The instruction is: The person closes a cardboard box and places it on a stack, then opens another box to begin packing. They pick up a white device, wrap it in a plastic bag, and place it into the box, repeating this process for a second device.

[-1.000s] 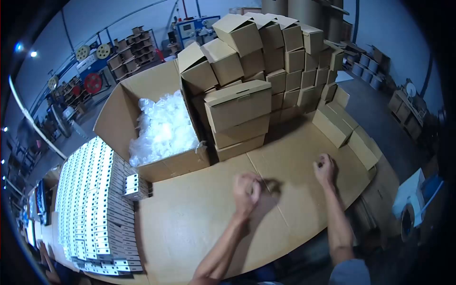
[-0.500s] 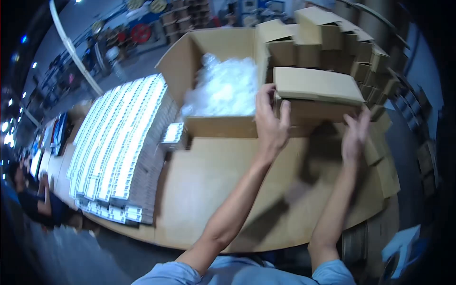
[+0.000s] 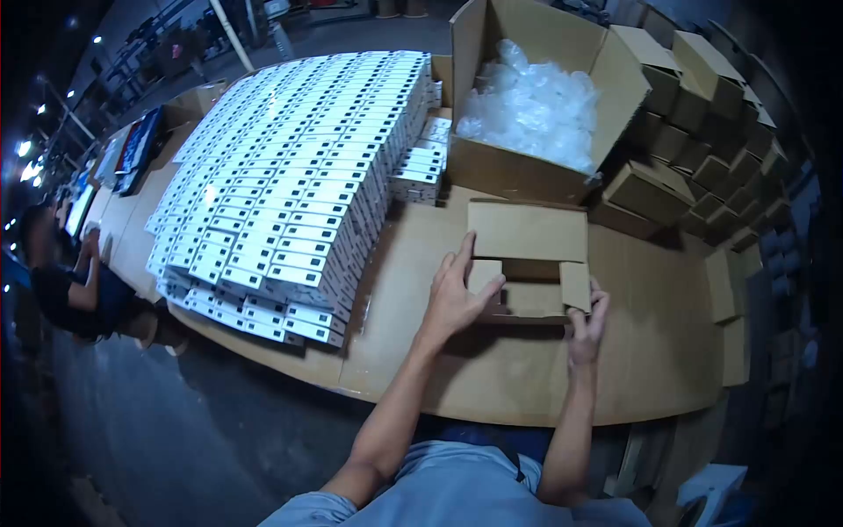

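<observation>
Left hand (image 3: 450, 299) grips the left side of the box (image 3: 529, 232), thumb at a flap; right hand (image 3: 587, 332) holds its right side. Lid raised. Box over the table (image 3: 654, 351); contact unclear. Beyond: carton (image 3: 505, 171) containing clear plastic (image 3: 537, 105). White packs (image 3: 290, 167) stacked left.

I watch through one head-worn camera — facing forward and down, near the table (image 3: 659, 369) — the open box (image 3: 529, 248) right of centre.
</observation>
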